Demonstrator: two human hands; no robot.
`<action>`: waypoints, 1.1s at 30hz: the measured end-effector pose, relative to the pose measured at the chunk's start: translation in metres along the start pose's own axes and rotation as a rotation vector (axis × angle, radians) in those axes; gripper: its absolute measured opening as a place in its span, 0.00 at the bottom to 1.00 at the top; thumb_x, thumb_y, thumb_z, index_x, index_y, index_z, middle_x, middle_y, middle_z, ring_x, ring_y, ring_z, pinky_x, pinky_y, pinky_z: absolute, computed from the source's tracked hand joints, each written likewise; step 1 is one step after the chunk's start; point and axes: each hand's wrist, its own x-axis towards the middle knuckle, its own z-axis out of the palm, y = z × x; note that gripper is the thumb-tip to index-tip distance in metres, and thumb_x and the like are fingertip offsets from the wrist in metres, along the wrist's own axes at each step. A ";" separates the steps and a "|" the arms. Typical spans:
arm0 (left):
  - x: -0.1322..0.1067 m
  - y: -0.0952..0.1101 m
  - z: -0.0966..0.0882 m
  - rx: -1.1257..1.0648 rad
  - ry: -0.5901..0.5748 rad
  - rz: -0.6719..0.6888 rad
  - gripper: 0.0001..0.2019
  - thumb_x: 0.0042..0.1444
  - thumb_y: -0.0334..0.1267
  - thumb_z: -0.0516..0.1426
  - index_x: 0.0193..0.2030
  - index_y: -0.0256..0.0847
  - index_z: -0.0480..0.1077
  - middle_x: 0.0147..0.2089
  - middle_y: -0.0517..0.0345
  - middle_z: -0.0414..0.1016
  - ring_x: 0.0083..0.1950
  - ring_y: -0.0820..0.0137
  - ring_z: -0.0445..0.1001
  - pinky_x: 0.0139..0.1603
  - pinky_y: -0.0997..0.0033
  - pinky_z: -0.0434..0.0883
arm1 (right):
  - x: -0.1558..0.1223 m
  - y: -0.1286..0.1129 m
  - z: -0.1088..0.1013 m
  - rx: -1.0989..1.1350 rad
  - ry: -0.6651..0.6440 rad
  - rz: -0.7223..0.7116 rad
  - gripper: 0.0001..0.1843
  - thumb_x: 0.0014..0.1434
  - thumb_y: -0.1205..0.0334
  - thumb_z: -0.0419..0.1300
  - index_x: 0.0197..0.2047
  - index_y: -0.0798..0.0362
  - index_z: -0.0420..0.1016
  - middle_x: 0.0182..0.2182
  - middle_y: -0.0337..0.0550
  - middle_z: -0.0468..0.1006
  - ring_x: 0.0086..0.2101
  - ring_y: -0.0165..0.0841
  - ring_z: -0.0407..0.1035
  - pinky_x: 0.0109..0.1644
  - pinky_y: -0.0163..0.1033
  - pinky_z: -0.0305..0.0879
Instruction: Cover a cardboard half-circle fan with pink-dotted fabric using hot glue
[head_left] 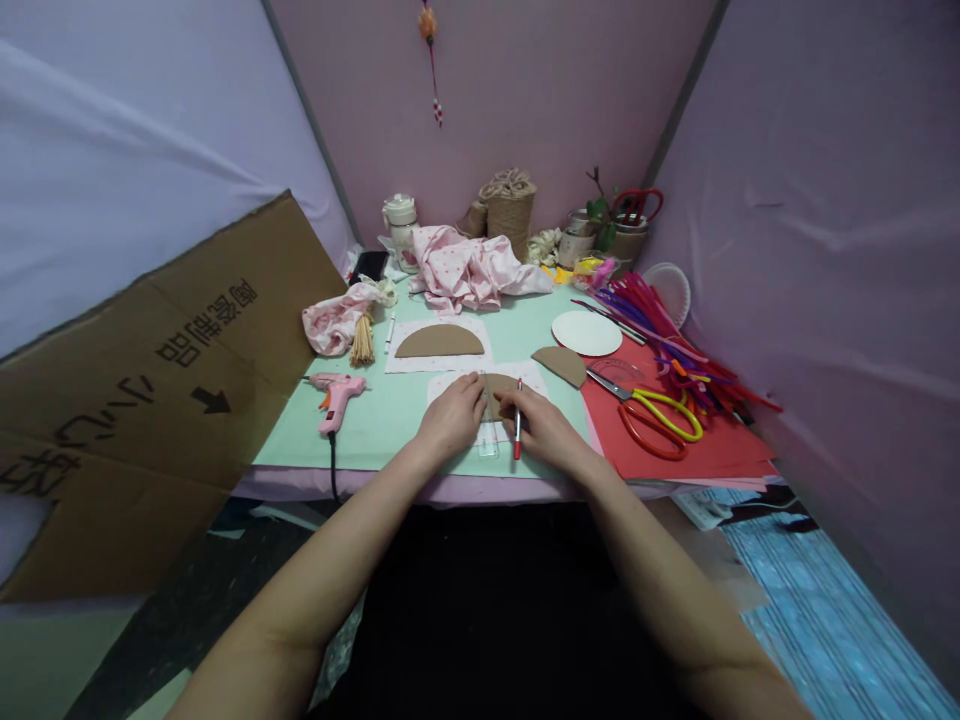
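My left hand (454, 412) presses a clear ruler (488, 442), which lies across a brown cardboard half-circle (501, 383). That piece rests on pale patterned cloth (535, 376) near the table's front edge, partly hidden by my hands. A pen (517, 440) with a red end is held in my right hand (534, 425), just right of the ruler. Behind my hands, a second cardboard half-circle (440, 341) sits on another cloth piece (482, 352). To the right lies a smaller cardboard piece (560, 364), close to scissors (645, 412) with red and yellow handles.
A pink glue gun (343, 400) and bundled sticks (362, 342) lie left. Crumpled pink cloth (472, 268) and twine (510, 215) stand behind. Right are a white disc (587, 333), red sheets (622, 445) and pipe cleaners (682, 350). Large cardboard (172, 380) leans left.
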 end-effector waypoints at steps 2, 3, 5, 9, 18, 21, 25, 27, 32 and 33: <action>0.000 0.000 0.000 -0.007 0.000 0.003 0.22 0.69 0.38 0.45 0.66 0.36 0.65 0.71 0.48 0.62 0.71 0.63 0.61 0.71 0.63 0.61 | 0.000 0.000 0.000 -0.002 -0.003 0.004 0.09 0.55 0.71 0.54 0.39 0.50 0.68 0.37 0.44 0.74 0.39 0.37 0.67 0.45 0.42 0.64; 0.000 0.001 -0.001 -0.010 0.000 0.002 0.22 0.69 0.38 0.45 0.66 0.36 0.65 0.70 0.48 0.62 0.71 0.63 0.61 0.71 0.62 0.60 | 0.001 0.001 0.001 -0.003 -0.004 0.010 0.09 0.55 0.71 0.54 0.39 0.50 0.69 0.37 0.44 0.74 0.39 0.37 0.67 0.44 0.41 0.63; 0.000 0.002 -0.002 -0.016 -0.004 -0.007 0.22 0.69 0.37 0.46 0.65 0.35 0.65 0.70 0.47 0.63 0.71 0.63 0.61 0.71 0.63 0.60 | 0.001 0.001 0.000 -0.007 0.000 0.018 0.09 0.57 0.69 0.54 0.41 0.50 0.69 0.37 0.45 0.75 0.38 0.36 0.68 0.44 0.41 0.64; 0.000 0.004 -0.004 -0.035 -0.011 -0.004 0.22 0.69 0.37 0.45 0.66 0.34 0.65 0.70 0.46 0.63 0.71 0.62 0.61 0.71 0.63 0.60 | 0.002 -0.005 -0.010 -0.007 0.031 0.024 0.10 0.62 0.63 0.55 0.47 0.50 0.70 0.41 0.48 0.78 0.40 0.38 0.70 0.45 0.42 0.64; 0.000 0.003 -0.002 -0.011 0.027 0.018 0.20 0.68 0.37 0.47 0.63 0.35 0.67 0.69 0.46 0.65 0.69 0.62 0.64 0.70 0.62 0.62 | 0.047 -0.007 -0.012 0.160 0.309 0.258 0.16 0.63 0.58 0.47 0.34 0.49 0.74 0.33 0.41 0.78 0.38 0.35 0.71 0.47 0.39 0.65; 0.000 0.003 -0.002 -0.015 0.021 0.019 0.20 0.68 0.37 0.47 0.62 0.36 0.67 0.68 0.46 0.66 0.69 0.62 0.64 0.70 0.61 0.62 | 0.063 0.005 0.001 0.164 0.352 0.363 0.11 0.58 0.58 0.49 0.32 0.49 0.72 0.26 0.38 0.75 0.32 0.35 0.70 0.41 0.39 0.65; 0.000 0.004 -0.003 -0.020 0.019 0.027 0.19 0.68 0.36 0.47 0.62 0.36 0.67 0.68 0.46 0.66 0.70 0.62 0.63 0.70 0.62 0.61 | 0.069 0.014 0.012 0.135 0.381 0.405 0.06 0.54 0.58 0.52 0.28 0.48 0.67 0.23 0.37 0.74 0.29 0.35 0.69 0.38 0.39 0.64; 0.000 0.004 -0.002 -0.020 0.014 0.023 0.20 0.68 0.36 0.47 0.63 0.35 0.66 0.68 0.46 0.65 0.70 0.62 0.63 0.70 0.62 0.61 | 0.068 0.016 0.014 0.120 0.381 0.401 0.07 0.53 0.57 0.53 0.27 0.48 0.66 0.23 0.38 0.74 0.29 0.35 0.69 0.38 0.39 0.63; 0.000 0.003 -0.001 -0.014 0.016 0.017 0.20 0.68 0.37 0.47 0.64 0.34 0.65 0.69 0.46 0.64 0.70 0.61 0.62 0.70 0.63 0.61 | 0.067 0.015 0.013 0.084 0.379 0.382 0.09 0.54 0.55 0.53 0.26 0.48 0.66 0.24 0.40 0.75 0.29 0.36 0.69 0.39 0.40 0.62; 0.000 0.003 0.000 -0.012 0.016 0.018 0.20 0.68 0.36 0.47 0.64 0.35 0.65 0.69 0.46 0.64 0.70 0.61 0.63 0.70 0.63 0.61 | 0.067 0.015 0.013 0.079 0.376 0.379 0.09 0.54 0.55 0.53 0.26 0.49 0.66 0.24 0.40 0.75 0.29 0.35 0.69 0.39 0.40 0.62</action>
